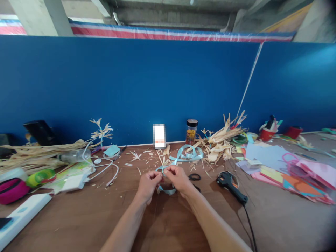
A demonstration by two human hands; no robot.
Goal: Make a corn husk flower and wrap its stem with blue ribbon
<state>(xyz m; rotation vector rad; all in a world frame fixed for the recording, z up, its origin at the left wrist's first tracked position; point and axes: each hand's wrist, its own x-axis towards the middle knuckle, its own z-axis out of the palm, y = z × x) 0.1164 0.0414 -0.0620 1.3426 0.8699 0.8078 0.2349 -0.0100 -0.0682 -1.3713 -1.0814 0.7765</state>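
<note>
So, using the clear jar with the black lid as the landmark: both bare hands are in front of it and a bit left, close together above the brown wooden surface. The left hand has its thumb and fingers pinched on a shiny light-blue ribbon, and the right hand pinches the same strip right beside it. Can't tell if anything else is tucked in that grip. The ribbon curls in loops just in front of the jar and runs over to the hands, with another bit hanging below them. Dry tan corn husks are piled just right of the jar. A black glue gun lies nearer and to its right, coloured paper sheets farther right, and a husk flower on a blue stem stands well left.
</note>
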